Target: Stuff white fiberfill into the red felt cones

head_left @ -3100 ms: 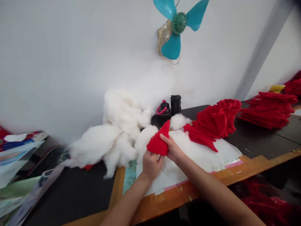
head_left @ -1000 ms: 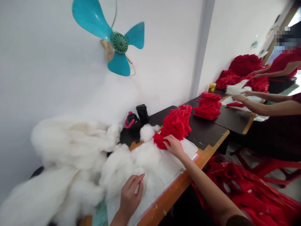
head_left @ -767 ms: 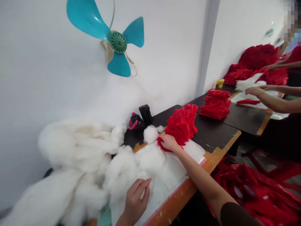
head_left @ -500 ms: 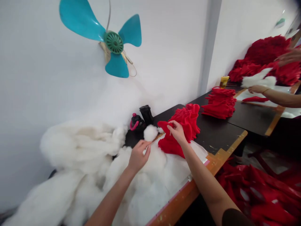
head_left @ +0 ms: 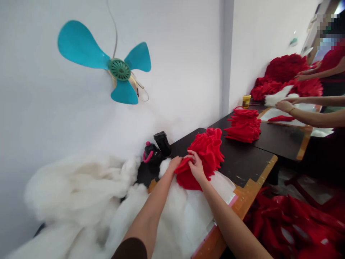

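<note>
A heap of red felt pieces (head_left: 208,154) lies on a white sheet (head_left: 222,187) at the table's edge. My right hand (head_left: 195,167) pinches the front red felt piece (head_left: 185,176) at its upper fold. My left hand (head_left: 175,163) grips the same piece's left corner, beside a tuft of white stuffing. Fluffy white polyester stuffing (head_left: 81,187) spreads in a large mass along the wall and over the sheet, below and left of my forearms.
Behind my hands stand a black flask (head_left: 162,144) and a black pot with a pink handle (head_left: 150,153). A stack of red felt (head_left: 244,126) sits on the black table (head_left: 237,162). A co-worker's hand (head_left: 284,106) works further along; red material (head_left: 291,223) lies on the floor.
My left hand has come up from the stuffing to the red felt, joining my right hand on one piece. My view has swung left and the heap looks taller than before.
</note>
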Motion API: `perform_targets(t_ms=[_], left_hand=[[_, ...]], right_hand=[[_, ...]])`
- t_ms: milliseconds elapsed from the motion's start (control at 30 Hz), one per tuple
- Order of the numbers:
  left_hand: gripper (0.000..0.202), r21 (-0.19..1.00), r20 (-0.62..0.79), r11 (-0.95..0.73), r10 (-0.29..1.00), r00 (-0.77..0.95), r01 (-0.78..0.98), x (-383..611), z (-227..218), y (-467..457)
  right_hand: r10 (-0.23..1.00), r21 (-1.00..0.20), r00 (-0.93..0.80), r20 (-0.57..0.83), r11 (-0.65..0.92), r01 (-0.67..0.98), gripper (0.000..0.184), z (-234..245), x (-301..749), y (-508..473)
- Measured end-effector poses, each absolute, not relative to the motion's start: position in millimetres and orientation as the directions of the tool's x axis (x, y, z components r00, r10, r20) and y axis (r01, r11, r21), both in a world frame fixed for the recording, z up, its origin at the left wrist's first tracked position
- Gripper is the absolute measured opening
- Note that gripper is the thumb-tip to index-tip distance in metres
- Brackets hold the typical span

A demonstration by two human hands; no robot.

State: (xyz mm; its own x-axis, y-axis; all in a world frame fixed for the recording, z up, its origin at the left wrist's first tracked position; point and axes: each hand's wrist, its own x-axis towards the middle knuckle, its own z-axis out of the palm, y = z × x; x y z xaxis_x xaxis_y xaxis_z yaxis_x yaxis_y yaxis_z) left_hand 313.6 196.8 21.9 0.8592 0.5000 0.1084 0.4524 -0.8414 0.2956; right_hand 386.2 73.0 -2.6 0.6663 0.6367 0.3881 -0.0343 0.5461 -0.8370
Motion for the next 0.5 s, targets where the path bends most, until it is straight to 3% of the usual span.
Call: perform_targets(t_ms=[100,200,233,300,367,500], left_hand=[[0.014,0.4,0.174,-0.789,0.565,0.806,0.466,296.1,29.7,210.8],[0.035,0.503,0.32,-0.75,0.623,0.714,0.429,263.8,46.2,213.5],[0.043,0.552,0.37,-0.737,0.636,0.677,0.39,251.5,51.7,211.0],[0.051,0.772,0.471,-0.625,0.686,0.554,0.118,227.3,60.3,201.7],[0.048,0.86,0.455,-0.51,0.743,0.49,-0.025,205.8,64.0,188.5],[0.04,0.944,0.328,-0.313,0.857,0.396,-0.106,174.5,62.1,156.8]], right_hand=[[0.584,-0.872,0.725,0.364,0.487,0.046,0.033,-5.4,385.9,74.1],[0.537,-0.894,0.741,0.403,0.404,0.193,0.021,-5.9,382.3,71.7],[0.533,-0.894,0.733,0.423,0.377,0.242,0.018,-6.0,379.6,71.1],[0.54,-0.884,0.704,0.461,0.347,0.314,0.015,-6.3,371.9,70.6],[0.537,-0.868,0.683,0.494,0.342,0.36,0.012,-6.8,362.5,70.8],[0.526,-0.869,0.692,0.494,0.32,0.377,0.011,-7.4,345.6,71.0]])
